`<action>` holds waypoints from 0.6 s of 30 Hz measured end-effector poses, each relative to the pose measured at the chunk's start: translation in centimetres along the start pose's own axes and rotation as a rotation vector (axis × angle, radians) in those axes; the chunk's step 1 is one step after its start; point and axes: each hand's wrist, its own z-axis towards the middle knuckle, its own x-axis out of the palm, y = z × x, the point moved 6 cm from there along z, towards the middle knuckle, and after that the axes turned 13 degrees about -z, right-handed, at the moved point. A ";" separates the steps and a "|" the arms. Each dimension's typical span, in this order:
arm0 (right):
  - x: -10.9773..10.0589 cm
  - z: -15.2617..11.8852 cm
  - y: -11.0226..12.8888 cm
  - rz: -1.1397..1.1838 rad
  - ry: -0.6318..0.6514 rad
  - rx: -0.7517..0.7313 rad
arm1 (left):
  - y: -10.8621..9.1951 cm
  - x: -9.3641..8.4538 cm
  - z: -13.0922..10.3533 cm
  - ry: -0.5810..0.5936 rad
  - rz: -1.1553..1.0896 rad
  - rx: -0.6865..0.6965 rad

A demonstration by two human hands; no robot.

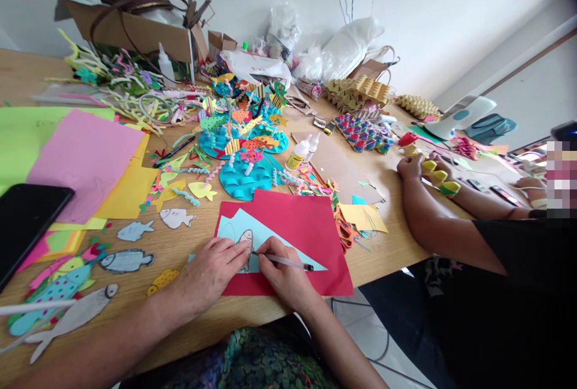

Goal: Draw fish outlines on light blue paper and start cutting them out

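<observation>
My right hand (283,272) is closed around a pen (291,263) with a clear barrel and a black end. Its tip meets the edge of a small grey-white paper fish (246,237). That fish lies on a light blue sheet of paper (282,243), which rests on red paper (300,214) at the table's front edge. My left hand (207,272) lies with its fingers flat over the fish, pressing it down and partly covering it. Left of this hand are a yellow paper fish (163,281), a grey outlined fish (127,261) and a white fish (177,217).
Behind the red paper stand blue bases (246,177) with colourful paper fish. Nearby are glue bottles (298,153) and orange scissors (345,235). A phone (31,220) and pink paper (85,163) lie left. At right, another person's hands (412,168) hold painted egg-carton pieces (435,174).
</observation>
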 end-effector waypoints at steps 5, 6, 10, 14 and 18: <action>-0.1 0.1 0.2 -0.006 0.015 -0.006 | 0.1 0.2 0.0 0.013 0.003 -0.009; -0.1 0.1 0.2 -0.008 0.017 -0.008 | 0.1 0.2 0.0 0.010 0.003 -0.009; -0.1 0.0 0.3 -0.003 0.015 -0.012 | 0.2 0.1 0.0 0.001 -0.005 -0.014; -0.1 0.0 0.3 0.004 0.003 0.001 | 0.2 0.1 0.0 0.026 -0.018 -0.020; -0.2 -0.2 0.5 -0.023 0.002 -0.016 | 0.2 0.2 0.0 0.051 -0.024 -0.026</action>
